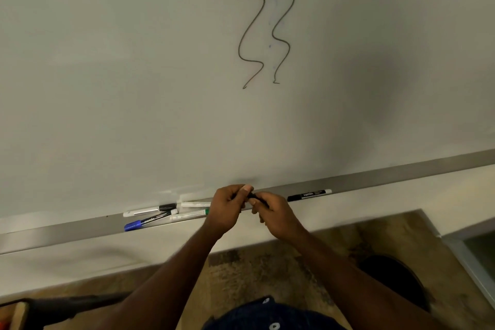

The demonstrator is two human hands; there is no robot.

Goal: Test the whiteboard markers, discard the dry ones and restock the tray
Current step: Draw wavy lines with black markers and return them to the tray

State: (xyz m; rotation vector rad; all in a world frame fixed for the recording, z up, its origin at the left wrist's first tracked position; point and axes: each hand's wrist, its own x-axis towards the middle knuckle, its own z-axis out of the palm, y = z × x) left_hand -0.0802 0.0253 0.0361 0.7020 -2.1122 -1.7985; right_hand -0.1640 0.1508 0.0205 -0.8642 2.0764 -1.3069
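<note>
Our left hand (229, 207) and right hand (277, 218) both pinch a dark marker (253, 196) just above the tray (401, 177). A blue-capped marker (133, 225) and others lie on the tray to the left, and a black marker (309, 195) lies to the right.

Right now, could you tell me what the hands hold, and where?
One dark marker: left hand pinches one end, right hand the other.

Black marker (254, 197) mostly hidden inside both hands (229, 207)
</note>
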